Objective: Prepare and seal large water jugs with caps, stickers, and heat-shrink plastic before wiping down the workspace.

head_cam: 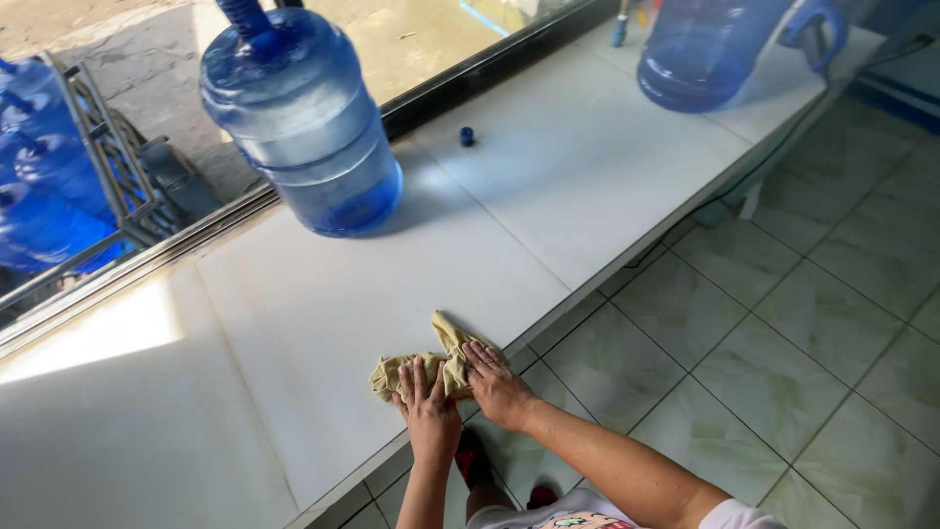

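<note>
Lower centre of the frame, crumpled tan cloth (423,364) on a white tiled counter (323,304), left hand (429,411) and right hand (497,384) pressed flat on it with fingers spread narrow, large blue water jug (299,118) upper left, small blue cap (467,136) upper centre, second jug (705,49) upper right.

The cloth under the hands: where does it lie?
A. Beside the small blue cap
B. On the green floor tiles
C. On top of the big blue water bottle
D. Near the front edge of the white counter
D: the crumpled tan cloth lies on the white counter near its front edge, with the left hand and right hand pressed on it.
</note>
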